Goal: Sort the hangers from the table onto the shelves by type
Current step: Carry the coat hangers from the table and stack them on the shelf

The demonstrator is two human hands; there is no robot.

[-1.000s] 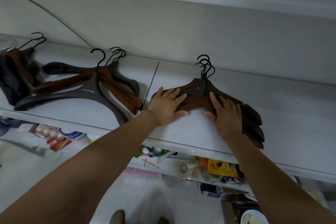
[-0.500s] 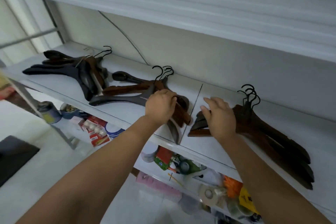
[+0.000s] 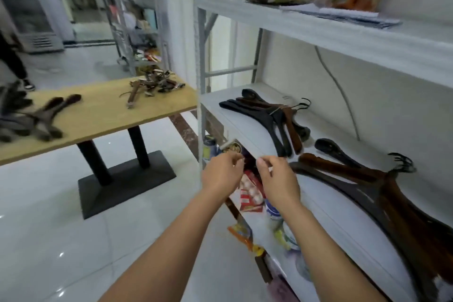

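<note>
Both forearms extend toward the front edge of the white metal middle shelf [image 3: 235, 127]. The left hand [image 3: 221, 174] and right hand [image 3: 278, 179] are close together just in front of that edge, fingers loosely curled, holding nothing. Two separate piles of black and brown wooden coat hangers lie on the shelf: a far pile [image 3: 277, 117] and a near pile [image 3: 367, 184]. To the left stands a light wooden table [image 3: 105, 110] on black pedestal legs. It carries blurred dark hangers [image 3: 46, 115] and a heap of smaller brown hangers [image 3: 152, 86].
</note>
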